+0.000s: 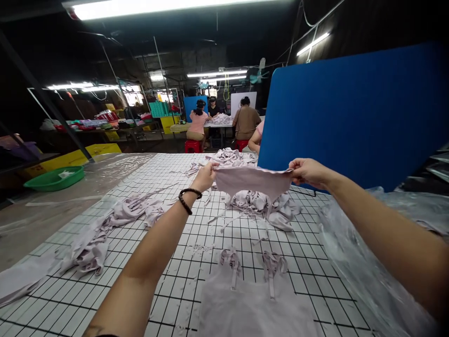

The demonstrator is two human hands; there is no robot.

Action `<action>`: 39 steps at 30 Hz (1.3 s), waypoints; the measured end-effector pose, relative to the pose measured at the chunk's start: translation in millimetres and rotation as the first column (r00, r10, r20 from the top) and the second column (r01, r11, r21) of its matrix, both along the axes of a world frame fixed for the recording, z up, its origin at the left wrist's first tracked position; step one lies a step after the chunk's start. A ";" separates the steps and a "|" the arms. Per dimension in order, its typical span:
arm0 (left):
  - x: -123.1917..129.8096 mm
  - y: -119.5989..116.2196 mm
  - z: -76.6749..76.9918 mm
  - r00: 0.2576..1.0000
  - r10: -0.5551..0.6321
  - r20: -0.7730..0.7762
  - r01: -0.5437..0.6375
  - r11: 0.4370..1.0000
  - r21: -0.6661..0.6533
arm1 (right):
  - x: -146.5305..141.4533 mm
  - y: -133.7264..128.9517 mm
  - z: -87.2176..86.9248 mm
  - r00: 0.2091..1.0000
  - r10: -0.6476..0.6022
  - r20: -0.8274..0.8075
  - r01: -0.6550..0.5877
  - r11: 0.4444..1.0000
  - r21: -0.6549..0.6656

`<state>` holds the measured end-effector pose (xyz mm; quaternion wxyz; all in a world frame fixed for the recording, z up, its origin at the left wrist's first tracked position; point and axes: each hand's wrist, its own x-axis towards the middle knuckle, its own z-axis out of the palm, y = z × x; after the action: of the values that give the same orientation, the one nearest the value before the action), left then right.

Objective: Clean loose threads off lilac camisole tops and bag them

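Observation:
A pale mauve garment (252, 180) is stretched level between my two hands, above the grid-marked table (196, 234). My left hand (206, 179) pinches its left corner, and my right hand (304, 171) grips the right corner. Beneath and behind it lies a heap of the same pale garments (257, 201), partly hidden by the held piece. Closest to me, a strapped top (257, 304) lies flat, its two straps bunched toward the far side. Neither hand touches it.
A row of crumpled garments (129, 210) runs along the left. A blue panel (351, 117) stands at the right, with clear plastic sheeting (365, 252) below. A green basin (56, 179) sits far left. Several people work behind; one co-worker's arm (257, 139) shows beside the panel.

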<state>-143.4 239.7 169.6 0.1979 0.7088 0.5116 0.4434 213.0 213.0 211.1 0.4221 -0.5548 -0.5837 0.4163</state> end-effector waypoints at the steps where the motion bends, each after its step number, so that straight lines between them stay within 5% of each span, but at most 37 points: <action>1: -1.3 -8.2 -7.4 1.000 -0.008 -0.010 0.007 1.000 -0.027 | 1.6 -9.9 -8.9 0.998 0.056 -0.012 -0.056 0.997 -0.048; 6: -13.7 -65.6 -62.9 0.994 -0.107 -0.015 0.099 0.959 -0.266 | 7.3 -70.6 -68.9 0.958 0.285 0.015 -0.271 0.923 -0.275; 11: -13.6 -120.8 -110.5 0.976 -0.175 0.128 0.216 0.836 -0.504 | 9.8 -113.3 -122.0 0.971 0.236 0.024 -0.212 0.908 -0.362; 15: -12.0 -167.5 -114.9 0.980 -0.175 0.095 0.199 0.870 -0.450 | 15.0 -147.4 -123.3 0.975 0.165 0.148 -0.114 0.946 -0.304; 19: -17.8 -229.4 -116.8 0.969 -0.237 -0.073 0.203 0.928 -0.311 | 17.5 -210.9 -126.6 0.933 0.260 0.248 -0.221 0.960 -0.174; 25: -31.0 -305.8 -156.6 0.896 -0.348 -0.277 0.284 0.927 -0.245 | 7.6 -303.7 -184.6 0.799 0.346 0.492 -0.337 0.935 -0.109; 32: -36.3 -338.4 -186.5 0.871 -0.247 -0.425 0.249 0.967 -0.052 | 5.2 -327.7 -209.1 0.639 0.148 0.755 -0.419 0.890 0.180; 35: -35.1 -343.6 -182.7 0.848 -0.220 -0.483 0.228 0.973 -0.042 | 2.2 -331.0 -210.7 0.569 0.118 0.814 -0.456 0.869 0.194; 39: -26.4 -342.3 -164.7 0.767 -0.258 -0.587 0.181 0.966 -0.187 | -4.7 -331.4 -203.1 0.483 0.194 0.854 -0.466 0.883 0.063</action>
<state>-169.8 -102.5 4.9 0.1157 0.8551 0.4869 0.1352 208.3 -118.4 8.0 0.0833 -0.4921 -0.8618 0.0905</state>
